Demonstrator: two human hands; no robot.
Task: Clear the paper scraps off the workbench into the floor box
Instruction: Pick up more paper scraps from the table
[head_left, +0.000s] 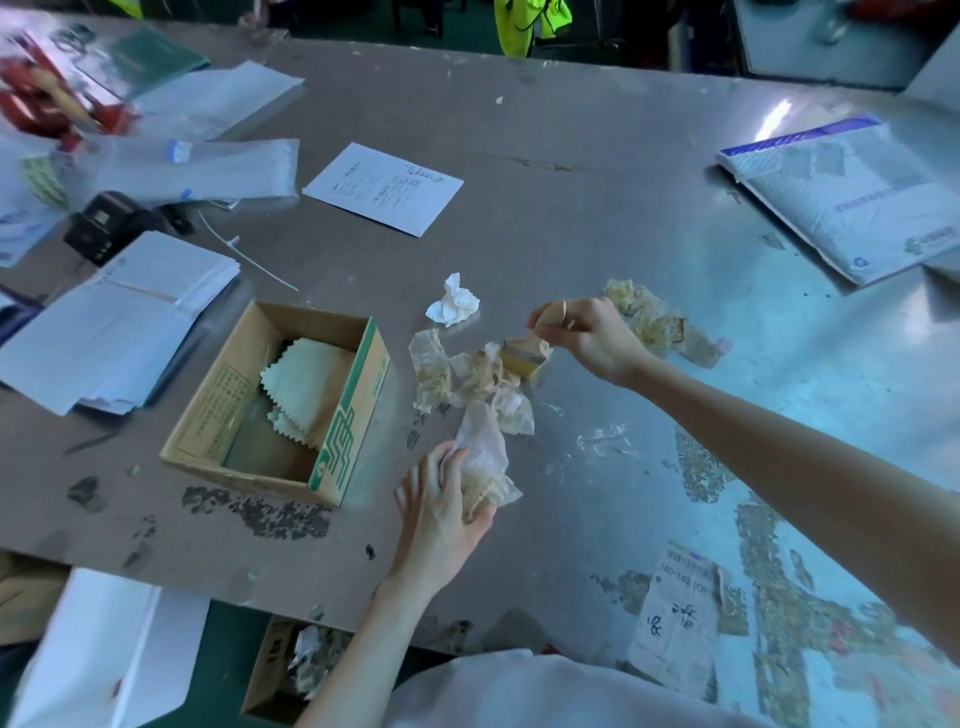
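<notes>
So the person's left hand (441, 504) is curled round a crumpled, waxy, see-through paper scrap (483, 462) near the front edge of the scuffed grey metal bench (571, 182). The right hand (592, 340) is clamped on the wooden handle of a small flat paintbrush (522, 356), and its bristle end is down in a loose pile of yellowish crinkled scraps (467, 379) mid-bench. Another wad of the same brittle-looking tan paper (647, 312) sits just behind the right hand, and a balled-up white tissue (453, 302) lies just beyond the pile. Left of all that is an open brown cardboard box with green print (343, 415), holding pale cloths with zigzag pinked edges (306, 379). The brown cardboard floor box (265, 665) pokes out under the bench's near edge and has crumpled paper in it. Also on the bench: a stack of white envelopes (119, 322), a printed white sheet (383, 188), a grey padded mailer (852, 202), and a torn label (675, 618) stuck flat on the patchy, peeling surface.
</notes>
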